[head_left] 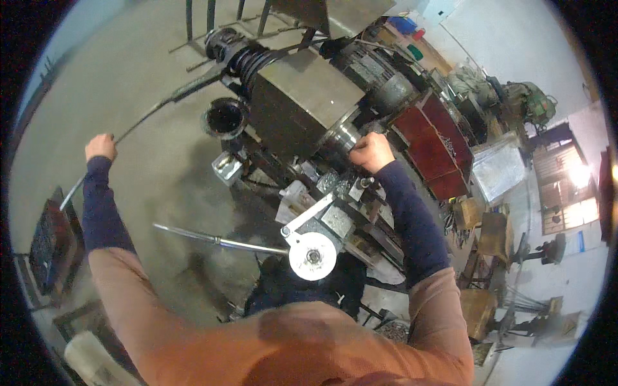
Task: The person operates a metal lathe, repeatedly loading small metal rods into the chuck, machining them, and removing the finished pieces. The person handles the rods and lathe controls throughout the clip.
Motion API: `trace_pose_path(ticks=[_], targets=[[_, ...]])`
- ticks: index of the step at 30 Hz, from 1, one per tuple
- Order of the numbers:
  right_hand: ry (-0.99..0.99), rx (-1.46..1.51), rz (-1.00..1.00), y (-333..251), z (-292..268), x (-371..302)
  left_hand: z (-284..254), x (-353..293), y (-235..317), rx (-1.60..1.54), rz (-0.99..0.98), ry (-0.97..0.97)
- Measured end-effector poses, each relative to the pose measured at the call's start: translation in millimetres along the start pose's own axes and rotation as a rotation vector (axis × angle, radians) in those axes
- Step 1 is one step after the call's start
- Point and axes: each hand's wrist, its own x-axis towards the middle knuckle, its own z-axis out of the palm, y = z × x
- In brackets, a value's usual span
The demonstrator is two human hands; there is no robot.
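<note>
My left hand [101, 148], out at the far left, is closed round a long metal lever [145, 116] that runs up to the machine's far end. My right hand [373, 153] is at the shiny round spindle collar [342, 136] on the near right end of the boxy machine head [309, 87]. Its fingers are curled in at the collar's face; whatever is between them is hidden. Nearer my body is a white round handwheel [313, 256] with a long steel handle [219, 242] pointing left. A flat lever arm [309, 217] sits just above the wheel.
A dark round cup [225, 118] and a small metal block [226, 167] stand left of the machine head. Behind it is a motor [383, 80]. Dark red trays [428, 148] with metal bits lie to the right. A dark stand [53, 248] is at far left.
</note>
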Motion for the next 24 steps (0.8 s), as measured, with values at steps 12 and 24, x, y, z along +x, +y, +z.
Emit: trace_pose_path(ticks=[12, 24], targets=[[0.382, 0.005, -0.185, 18, -51, -64, -5, 20, 51, -0.053, 0.26, 0.146], [0.481, -0.017, 0.581, 110, -110, -347, 17, 64, 56, -0.246, 0.332, 0.4]])
